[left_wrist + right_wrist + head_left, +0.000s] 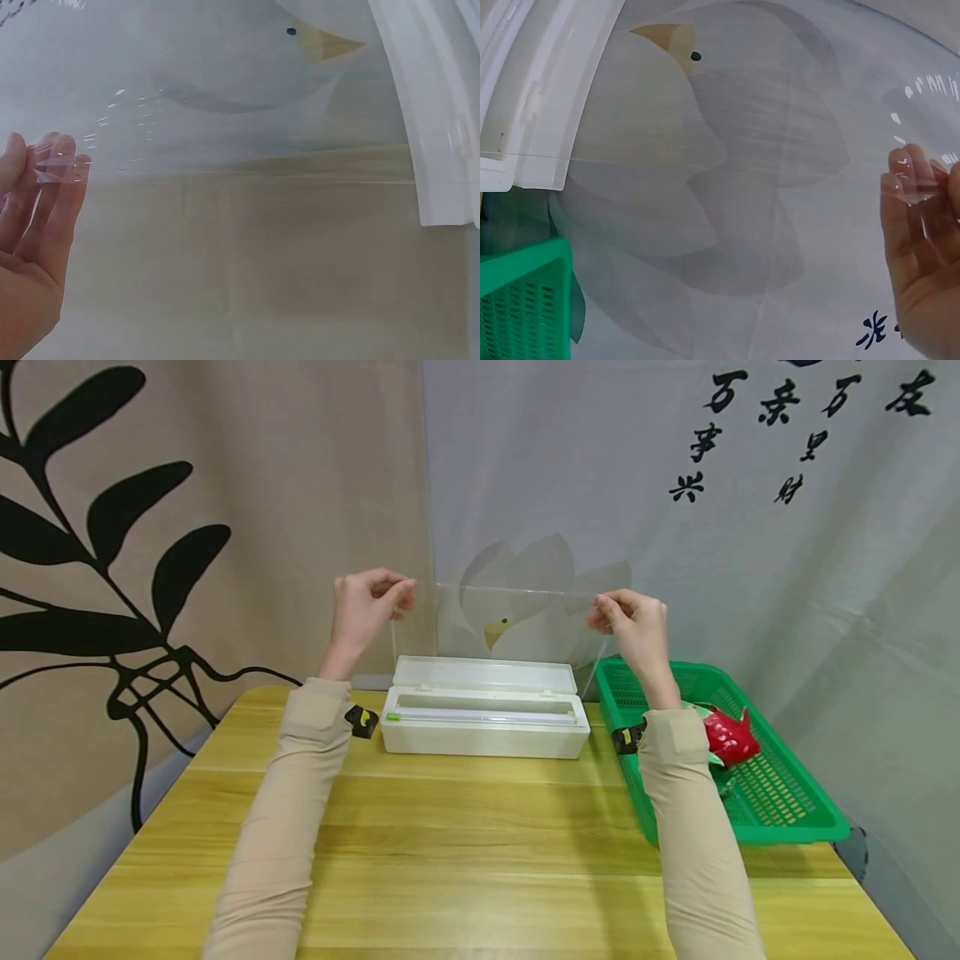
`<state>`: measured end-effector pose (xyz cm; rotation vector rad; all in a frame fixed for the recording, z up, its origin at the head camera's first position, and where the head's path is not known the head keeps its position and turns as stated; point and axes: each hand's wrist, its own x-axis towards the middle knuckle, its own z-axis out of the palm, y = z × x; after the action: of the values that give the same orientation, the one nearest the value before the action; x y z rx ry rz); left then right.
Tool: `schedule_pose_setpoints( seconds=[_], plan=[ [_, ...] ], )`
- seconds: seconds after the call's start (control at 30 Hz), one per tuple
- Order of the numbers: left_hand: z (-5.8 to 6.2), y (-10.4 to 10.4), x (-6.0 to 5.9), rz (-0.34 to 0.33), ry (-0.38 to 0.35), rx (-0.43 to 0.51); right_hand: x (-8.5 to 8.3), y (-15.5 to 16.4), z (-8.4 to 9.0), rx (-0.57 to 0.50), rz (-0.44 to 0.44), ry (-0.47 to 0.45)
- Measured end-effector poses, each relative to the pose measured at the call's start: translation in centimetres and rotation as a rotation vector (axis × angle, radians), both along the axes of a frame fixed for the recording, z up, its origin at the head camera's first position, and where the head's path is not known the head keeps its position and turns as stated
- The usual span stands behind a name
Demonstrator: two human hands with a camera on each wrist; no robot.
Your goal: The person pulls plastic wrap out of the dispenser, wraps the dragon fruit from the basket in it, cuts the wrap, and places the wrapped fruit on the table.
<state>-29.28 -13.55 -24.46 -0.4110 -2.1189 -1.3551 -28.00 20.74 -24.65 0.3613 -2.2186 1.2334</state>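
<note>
Head view: the left hand (367, 603) and the right hand (628, 620) are raised above the far edge of a wooden table (480, 843), well apart, each pinching one upper corner of a sheet of clear plastic wrap (510, 618). The sheet hangs stretched between the two hands and runs down to the white dispenser box (484, 731), which stands on the table just below with its lid tipped open toward the backdrop. The printed bird on the grey cloth backdrop (750, 568) shows through the film.

Left wrist view: the fingertips (56, 161) of the left hand are curled on a crumpled corner of the wrap, and the film spreads away from them toward the edge of the box lid (435, 112).

Right wrist view: the fingers (915, 180) of the right hand are closed on the opposite corner, where the film wrinkles and catches the light.

Surroundings: a green plastic basket (795, 814) sits on the table just right of the box and holds a red object (729, 737), partly hidden by the right forearm. A beige cloth with a black leaf pattern (150, 543) hangs at the left. Both forearms wear beige sleeves
</note>
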Motion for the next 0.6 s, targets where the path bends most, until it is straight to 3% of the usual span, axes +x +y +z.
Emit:
schedule_pose_setpoints(
  seconds=[0.6],
  plan=[
    [1.8,0.4,0.3,0.011,0.036,0.029,0.2,-0.1,1.6,-0.047,-0.017,0.022]
  ],
)
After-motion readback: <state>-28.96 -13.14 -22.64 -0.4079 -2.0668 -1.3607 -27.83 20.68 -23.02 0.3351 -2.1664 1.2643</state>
